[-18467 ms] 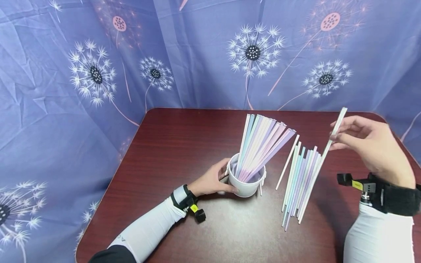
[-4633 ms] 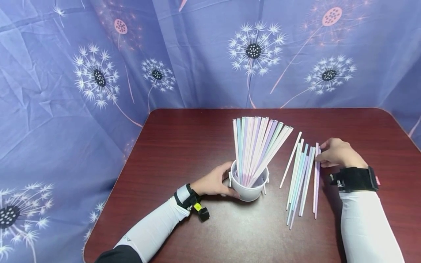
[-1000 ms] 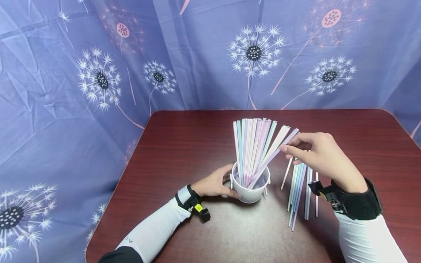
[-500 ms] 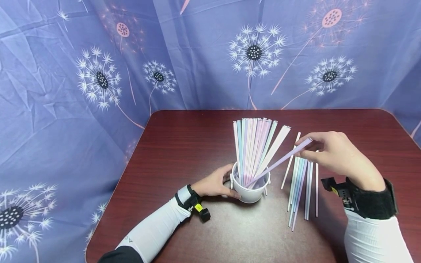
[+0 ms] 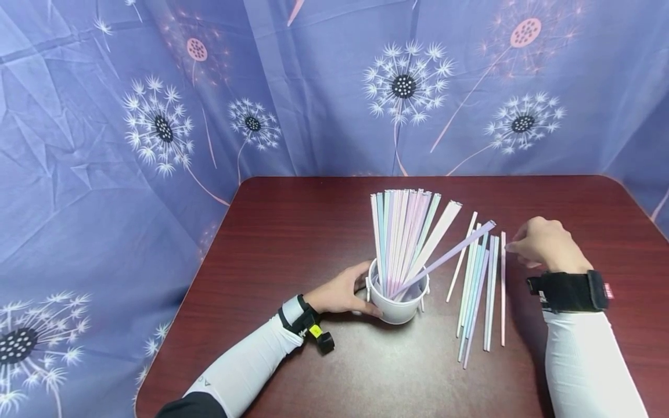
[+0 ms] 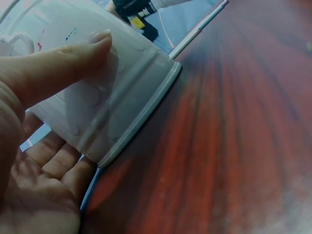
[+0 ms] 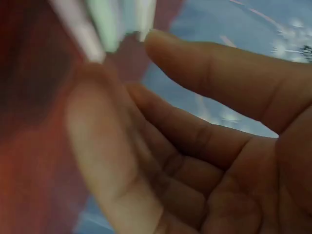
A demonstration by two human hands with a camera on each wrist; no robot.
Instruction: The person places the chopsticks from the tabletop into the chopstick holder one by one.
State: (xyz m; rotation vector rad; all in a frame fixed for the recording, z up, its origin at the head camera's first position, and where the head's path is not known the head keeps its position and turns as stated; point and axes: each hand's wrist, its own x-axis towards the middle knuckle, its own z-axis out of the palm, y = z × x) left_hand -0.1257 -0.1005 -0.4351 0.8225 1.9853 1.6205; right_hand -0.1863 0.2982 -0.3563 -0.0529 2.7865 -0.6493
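Note:
A white cup (image 5: 398, 306) stands mid-table, filled with several pastel sticks (image 5: 405, 232) fanned upright. One purple stick (image 5: 452, 254) leans out of it, low to the right. My left hand (image 5: 338, 292) grips the cup's left side; in the left wrist view the thumb (image 6: 73, 58) presses the cup (image 6: 122, 102) wall. My right hand (image 5: 540, 244) is low over the table, its fingertips at the far end of a pink stick (image 5: 503, 290) at the right of the loose sticks (image 5: 475, 296). In the right wrist view the palm (image 7: 195, 161) is bare, with relaxed fingers and blurred stick ends (image 7: 105, 24) beyond them.
The dark red wooden table (image 5: 292, 232) has rounded corners, and a blue dandelion-print cloth (image 5: 157, 116) hangs behind it and to its left. The loose sticks lie side by side just right of the cup.
My right hand let go of the purple stick, which now leans in the cup. The hand moved right and down to the far ends of the loose sticks. The left hand stayed.

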